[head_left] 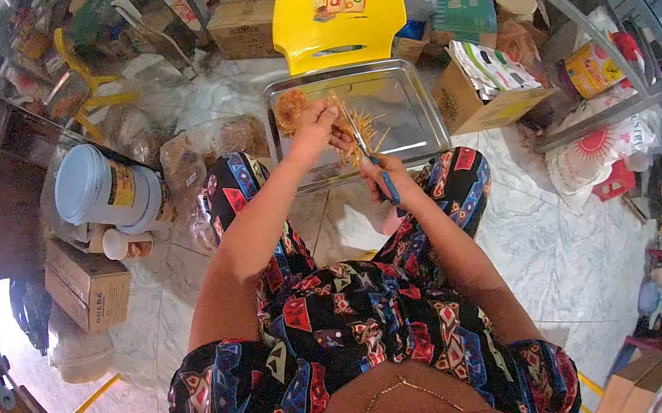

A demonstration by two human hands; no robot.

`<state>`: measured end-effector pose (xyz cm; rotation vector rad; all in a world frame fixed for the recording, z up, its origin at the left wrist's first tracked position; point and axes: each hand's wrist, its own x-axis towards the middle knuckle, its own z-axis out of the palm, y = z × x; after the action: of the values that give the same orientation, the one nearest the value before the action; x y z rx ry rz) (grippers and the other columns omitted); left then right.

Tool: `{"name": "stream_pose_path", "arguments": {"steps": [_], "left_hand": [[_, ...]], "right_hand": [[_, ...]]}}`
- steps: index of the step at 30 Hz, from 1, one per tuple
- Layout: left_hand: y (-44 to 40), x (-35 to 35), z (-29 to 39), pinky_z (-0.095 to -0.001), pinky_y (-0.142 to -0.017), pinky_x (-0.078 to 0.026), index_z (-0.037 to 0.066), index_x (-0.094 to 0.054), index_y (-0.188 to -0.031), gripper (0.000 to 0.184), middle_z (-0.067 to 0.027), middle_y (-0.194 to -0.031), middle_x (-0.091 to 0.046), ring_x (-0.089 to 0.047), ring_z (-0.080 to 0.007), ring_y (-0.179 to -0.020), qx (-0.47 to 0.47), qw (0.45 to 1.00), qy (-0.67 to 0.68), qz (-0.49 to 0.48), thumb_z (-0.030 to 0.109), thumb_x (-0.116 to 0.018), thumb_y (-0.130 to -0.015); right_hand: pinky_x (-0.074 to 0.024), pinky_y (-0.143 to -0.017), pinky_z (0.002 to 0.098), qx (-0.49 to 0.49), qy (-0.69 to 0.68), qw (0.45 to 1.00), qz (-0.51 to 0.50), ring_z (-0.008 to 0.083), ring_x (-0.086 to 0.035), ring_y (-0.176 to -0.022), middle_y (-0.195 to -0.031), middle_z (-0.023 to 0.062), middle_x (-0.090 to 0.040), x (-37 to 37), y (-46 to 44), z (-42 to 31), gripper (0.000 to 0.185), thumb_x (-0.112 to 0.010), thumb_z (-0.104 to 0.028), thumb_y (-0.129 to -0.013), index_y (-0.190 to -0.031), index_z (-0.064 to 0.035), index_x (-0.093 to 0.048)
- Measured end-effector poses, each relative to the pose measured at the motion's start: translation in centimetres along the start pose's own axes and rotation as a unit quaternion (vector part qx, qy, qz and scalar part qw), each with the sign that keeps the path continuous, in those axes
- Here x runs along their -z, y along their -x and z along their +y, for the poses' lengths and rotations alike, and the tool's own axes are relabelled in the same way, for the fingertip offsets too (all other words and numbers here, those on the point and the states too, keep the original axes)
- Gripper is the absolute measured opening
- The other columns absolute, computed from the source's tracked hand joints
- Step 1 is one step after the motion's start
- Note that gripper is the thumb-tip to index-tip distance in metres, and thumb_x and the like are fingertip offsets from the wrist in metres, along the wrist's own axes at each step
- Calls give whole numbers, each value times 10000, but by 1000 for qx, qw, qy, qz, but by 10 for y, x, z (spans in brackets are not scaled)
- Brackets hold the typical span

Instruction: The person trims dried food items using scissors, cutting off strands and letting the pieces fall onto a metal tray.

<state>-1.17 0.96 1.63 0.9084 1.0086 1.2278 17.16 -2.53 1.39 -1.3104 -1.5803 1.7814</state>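
Over a clear rectangular tray, my left hand is closed on a bundle of thin yellowish-brown strands. My right hand grips scissors with blue handles. Their metal blades point up and reach in among the strands, just right of my left fingers. Loose strands stick out around the blades. An orange-brown clump lies in the tray's upper left corner. The tray is in front of my knees.
A yellow chair back stands behind the tray. On the left are a white bucket and a cardboard box. To the right, an open carton holds packets, near a white sack. Metal shelving curves around the sides.
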Motion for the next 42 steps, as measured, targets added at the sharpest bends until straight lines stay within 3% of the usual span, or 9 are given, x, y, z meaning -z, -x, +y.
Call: {"name": "stream_pose_path", "arguments": {"steps": [9,12,14,18,23,30,36,42], "left_hand": [[-2,2,1,-297,-441,-489,32,-462,-931,172,-108,-702,-565,-580,-206,-542,0,1000,-9,8,193,-427,-880],[0,0,-1,-292,-441,-494,32,-462,-940,169,-103,-700,-565,-584,-190,-535,27,999,-23,-26,184,-420,-880],[3,-3,-4,-283,-439,-500,28,-457,-958,172,-102,-711,-562,-587,-178,-529,47,997,-31,-56,173,-409,-882],[8,-9,-1,-291,-434,-493,36,-461,-952,167,-104,-710,-566,-588,-176,-536,71,996,-14,-52,178,-408,-884],[9,-11,2,-293,-430,-487,41,-461,-949,163,-98,-699,-557,-585,-184,-546,85,995,4,-44,179,-404,-886],[10,-12,1,-289,-418,-474,45,-458,-905,153,-87,-678,-549,-572,-181,-535,71,996,14,-48,187,-405,-882],[6,-5,-11,-258,-397,-437,79,-493,-861,155,-51,-669,-554,-547,-150,-513,67,991,-50,-108,223,-437,-850],[11,-10,-6,-262,-382,-420,81,-490,-848,151,-46,-668,-549,-534,-147,-508,89,992,-8,-90,223,-438,-848]], "right_hand": [[-370,-361,247,7,30,999,13,117,-422,-369,-486,17,-414,0,-3,6,366,-507,-358,-846,-771,0,-506],[-385,-380,251,32,-14,999,0,126,-448,-391,-499,27,-428,-4,-4,7,384,-493,-371,-851,-794,8,-507],[-394,-393,257,-4,-97,995,17,135,-461,-404,-508,33,-437,-4,0,-3,389,-482,-373,-856,-809,13,-506],[-390,-393,257,37,-26,999,26,138,-452,-399,-505,30,-433,-2,-3,3,384,-478,-370,-859,-812,10,-507],[-363,-360,253,-27,-34,998,41,121,-435,-377,-495,23,-422,-1,3,-6,403,-524,-386,-830,-779,14,-510],[-354,-354,251,-26,-9,999,44,120,-433,-376,-487,22,-419,0,-1,5,397,-531,-396,-824,-776,-3,-505],[-376,-375,266,48,-90,994,33,132,-447,-409,-510,34,-437,-5,-9,7,393,-506,-399,-840,-819,-7,-482],[-372,-366,262,-22,-90,995,41,128,-436,-398,-519,27,-434,-2,-4,1,382,-516,-394,-835,-800,-15,-486]]}}
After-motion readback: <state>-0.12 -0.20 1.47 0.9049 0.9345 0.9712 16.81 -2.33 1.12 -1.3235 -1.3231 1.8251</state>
